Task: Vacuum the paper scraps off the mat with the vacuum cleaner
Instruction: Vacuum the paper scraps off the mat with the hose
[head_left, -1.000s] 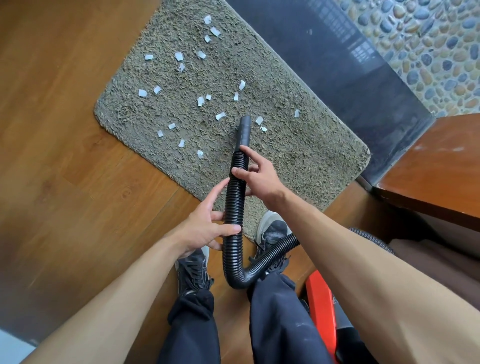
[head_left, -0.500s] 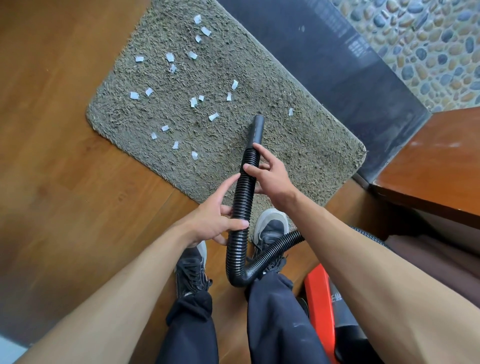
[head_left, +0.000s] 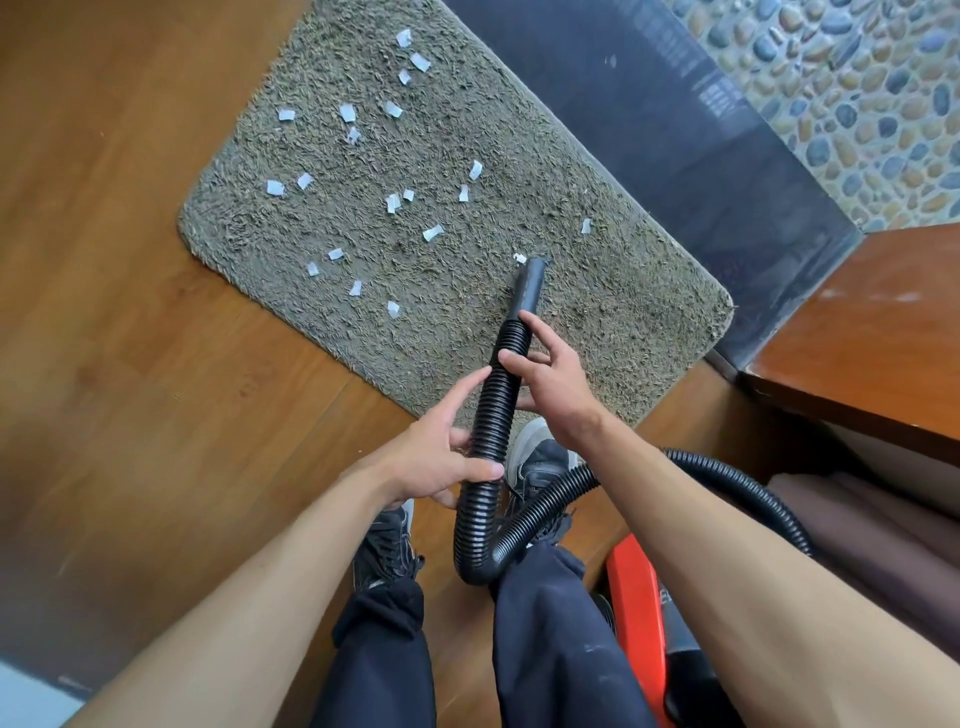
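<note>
A grey shaggy mat (head_left: 613, 291) lies on the wooden floor with several white paper scraps (head_left: 432, 233) scattered over its left and middle. The black ribbed vacuum hose (head_left: 496, 410) runs up from between my legs, and its smooth nozzle (head_left: 530, 283) rests on the mat beside one small scrap (head_left: 518, 256). My right hand (head_left: 553, 382) grips the hose just below the nozzle. My left hand (head_left: 441, 457) grips it lower down. The red vacuum cleaner body (head_left: 636, 603) stands by my right leg.
A dark glossy threshold strip (head_left: 675, 119) borders the mat's far side, with a pebble floor (head_left: 857, 78) beyond. A brown wooden surface (head_left: 872, 332) juts in at the right. My two shoes (head_left: 540, 462) stand at the mat's near edge. Wooden floor (head_left: 130, 338) extends left.
The nozzle has swung right across the mat, away from the scrap cluster. Two scraps that lay beside the nozzle are gone; a small one now lies at its tip.
</note>
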